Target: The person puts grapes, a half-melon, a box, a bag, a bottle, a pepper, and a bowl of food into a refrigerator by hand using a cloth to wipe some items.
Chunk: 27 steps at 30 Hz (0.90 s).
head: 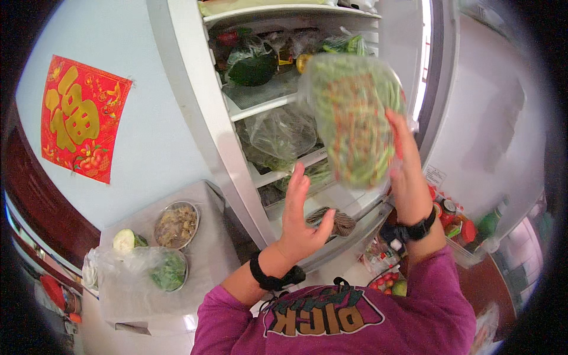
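A clear plastic bag of green vegetables (355,124), with red printing on its front, is held up before the open refrigerator (242,188). My right hand (404,151) grips its right side; motion blur softens the bag. Nothing is in my left hand (301,222), raised below and left of the bag with fingers and thumb apart. Behind the bag, one shelf bears a dark green vegetable in plastic (252,69) and leafy greens (350,44). A crumpled clear bag (282,131) lies on the shelf below. The held bag hides part of the shelves.
To the left, a covered table (208,266) bears a bowl of brownish food (177,224), a cut pale-green gourd (126,240) and bagged leafy greens (168,271). The open refrigerator door (483,115) holds red-lidded jars (466,230). A striped cloth (339,222) lies at the refrigerator's lower front.
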Each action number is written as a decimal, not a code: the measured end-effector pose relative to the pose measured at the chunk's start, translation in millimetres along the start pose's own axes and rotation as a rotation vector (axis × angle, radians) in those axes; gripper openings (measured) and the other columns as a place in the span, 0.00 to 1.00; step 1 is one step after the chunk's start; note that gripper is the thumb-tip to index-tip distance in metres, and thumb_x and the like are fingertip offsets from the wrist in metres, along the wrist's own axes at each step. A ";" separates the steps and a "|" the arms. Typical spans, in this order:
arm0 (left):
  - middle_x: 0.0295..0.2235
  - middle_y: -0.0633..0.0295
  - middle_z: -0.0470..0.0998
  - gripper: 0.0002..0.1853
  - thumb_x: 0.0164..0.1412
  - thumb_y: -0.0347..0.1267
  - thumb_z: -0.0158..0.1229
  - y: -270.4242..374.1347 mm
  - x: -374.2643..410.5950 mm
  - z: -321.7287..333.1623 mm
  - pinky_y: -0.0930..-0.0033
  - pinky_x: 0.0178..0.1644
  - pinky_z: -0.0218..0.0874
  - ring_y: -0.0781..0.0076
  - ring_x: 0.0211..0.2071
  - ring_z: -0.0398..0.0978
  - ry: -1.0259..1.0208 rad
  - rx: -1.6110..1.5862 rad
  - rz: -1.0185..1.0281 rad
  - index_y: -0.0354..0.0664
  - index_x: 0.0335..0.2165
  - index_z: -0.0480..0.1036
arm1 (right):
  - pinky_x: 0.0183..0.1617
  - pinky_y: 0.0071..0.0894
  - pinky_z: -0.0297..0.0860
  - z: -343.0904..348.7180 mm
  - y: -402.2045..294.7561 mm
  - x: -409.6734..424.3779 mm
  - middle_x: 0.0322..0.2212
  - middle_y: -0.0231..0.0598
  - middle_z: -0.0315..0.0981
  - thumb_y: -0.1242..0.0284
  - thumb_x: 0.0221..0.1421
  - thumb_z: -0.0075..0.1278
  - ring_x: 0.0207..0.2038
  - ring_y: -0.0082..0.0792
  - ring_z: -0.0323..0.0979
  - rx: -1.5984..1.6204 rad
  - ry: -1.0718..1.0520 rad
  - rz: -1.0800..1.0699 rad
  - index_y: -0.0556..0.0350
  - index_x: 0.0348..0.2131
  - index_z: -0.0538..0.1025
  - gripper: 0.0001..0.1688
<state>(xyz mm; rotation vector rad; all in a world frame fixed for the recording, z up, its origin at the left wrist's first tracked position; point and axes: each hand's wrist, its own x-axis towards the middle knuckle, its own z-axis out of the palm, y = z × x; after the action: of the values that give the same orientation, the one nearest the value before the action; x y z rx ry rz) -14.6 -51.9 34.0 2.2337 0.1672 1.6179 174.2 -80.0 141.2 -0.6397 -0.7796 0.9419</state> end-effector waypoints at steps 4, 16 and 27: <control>0.58 0.50 0.44 0.41 0.45 0.21 0.53 0.0 -30.7 -10.5 0.57 0.57 0.45 0.57 0.59 0.44 -0.058 -0.010 -0.193 0.35 0.56 0.42 | 0.39 0.38 0.67 25.5 -9.2 78.4 0.36 0.38 0.69 0.62 0.48 0.48 0.37 0.35 0.69 -0.065 -0.071 -0.079 0.58 0.42 0.67 0.24; 0.55 0.49 0.51 0.40 0.45 0.20 0.54 5.2 -79.7 -49.0 0.61 0.54 0.49 0.58 0.56 0.51 -0.046 0.094 -0.440 0.38 0.55 0.43 | 0.32 0.38 0.67 79.2 31.2 239.4 0.33 0.41 0.69 0.68 0.47 0.50 0.32 0.36 0.70 -0.052 0.110 -0.359 0.63 0.39 0.66 0.22; 0.53 0.52 0.57 0.37 0.44 0.21 0.54 4.6 -91.4 -56.0 0.62 0.53 0.51 0.60 0.54 0.55 -0.126 0.134 -0.508 0.38 0.54 0.48 | 0.50 0.47 0.56 66.9 32.6 312.0 0.48 0.63 0.56 0.48 0.47 0.44 0.49 0.53 0.59 -1.953 0.065 -0.428 0.54 0.55 0.49 0.45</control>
<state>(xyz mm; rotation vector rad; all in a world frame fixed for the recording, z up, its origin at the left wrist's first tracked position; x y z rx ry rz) -97.9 -71.6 -30.8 2.1444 0.7599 1.2187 218.5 219.5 247.2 -2.0029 -1.5778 -0.5628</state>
